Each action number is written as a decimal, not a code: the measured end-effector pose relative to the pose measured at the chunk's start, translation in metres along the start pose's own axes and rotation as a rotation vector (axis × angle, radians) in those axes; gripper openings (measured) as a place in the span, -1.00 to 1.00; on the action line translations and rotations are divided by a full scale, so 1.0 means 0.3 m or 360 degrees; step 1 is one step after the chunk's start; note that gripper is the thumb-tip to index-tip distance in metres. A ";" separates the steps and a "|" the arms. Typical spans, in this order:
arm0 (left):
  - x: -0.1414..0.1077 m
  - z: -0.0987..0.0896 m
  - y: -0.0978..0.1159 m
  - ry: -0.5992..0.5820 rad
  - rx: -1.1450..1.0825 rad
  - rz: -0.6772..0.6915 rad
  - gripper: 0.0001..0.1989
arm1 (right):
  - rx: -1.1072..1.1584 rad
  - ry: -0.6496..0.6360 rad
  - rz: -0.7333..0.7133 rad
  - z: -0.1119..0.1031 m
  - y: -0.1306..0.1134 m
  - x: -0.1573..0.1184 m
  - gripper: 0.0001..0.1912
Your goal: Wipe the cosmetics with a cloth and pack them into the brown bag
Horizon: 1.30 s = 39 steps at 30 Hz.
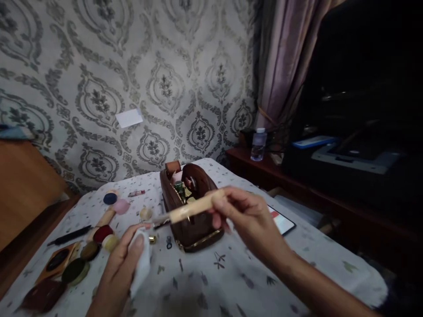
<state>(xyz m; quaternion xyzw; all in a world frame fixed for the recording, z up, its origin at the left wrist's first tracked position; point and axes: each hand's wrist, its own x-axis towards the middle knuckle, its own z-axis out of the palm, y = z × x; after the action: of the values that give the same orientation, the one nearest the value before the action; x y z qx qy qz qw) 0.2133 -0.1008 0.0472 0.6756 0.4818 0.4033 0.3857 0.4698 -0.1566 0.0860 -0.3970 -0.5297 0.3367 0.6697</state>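
My right hand grips a slim beige cosmetic tube between thumb and fingers. The tube points left, and its thin far end is blurred near my left fingertips. A folded white tissue is pinched in my left hand. Behind the tube stands an unzipped brown makeup bag, with a green-capped item and other small things inside. Close to my left fingers lie a small gold cap and a round cream-coloured item.
Several cosmetics spread over the left of the patterned cloth, among them a pink sponge, a black pencil-like stick and a dark compact. A phone or tablet lies right of the bag. A water bottle stands on the dark-red shelf.
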 end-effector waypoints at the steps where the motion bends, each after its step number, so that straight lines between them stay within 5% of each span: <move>1: 0.020 0.020 0.013 -0.0068 0.0256 0.0232 -0.54 | -0.0121 0.0106 -0.0096 -0.034 -0.019 0.027 -0.70; 6: 0.122 0.103 0.034 -0.0333 0.1410 0.1255 -0.50 | -0.0761 0.0239 -0.0539 -0.126 -0.054 0.197 -0.72; 9: 0.161 0.138 0.024 -0.0300 0.1868 0.1458 -0.43 | -0.0987 0.0136 -0.0674 -0.118 -0.028 0.312 -0.74; 13: 0.181 0.148 0.019 -0.0220 0.1968 0.1672 -0.51 | -0.1196 -0.0053 -0.0712 -0.071 0.025 0.450 -0.73; 18: 0.183 0.148 0.034 -0.0193 0.1967 0.1723 -0.58 | -0.1336 -0.0234 -0.0714 -0.009 0.054 0.545 -0.76; 27: 0.186 0.154 0.041 -0.0207 0.1854 0.1761 -0.62 | -0.1540 -0.0358 -0.0675 0.025 0.074 0.557 -0.75; 39: 0.179 0.155 0.024 -0.0220 0.1866 0.1652 -0.58 | -0.1889 -0.0753 -0.0066 0.074 0.156 0.495 -0.79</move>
<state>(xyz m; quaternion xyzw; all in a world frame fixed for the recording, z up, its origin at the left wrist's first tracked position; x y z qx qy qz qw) 0.2698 -0.0571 0.0456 0.9312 0.2136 0.1688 -0.2423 0.4782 -0.0019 0.1126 -0.6050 -0.7671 0.0515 0.2071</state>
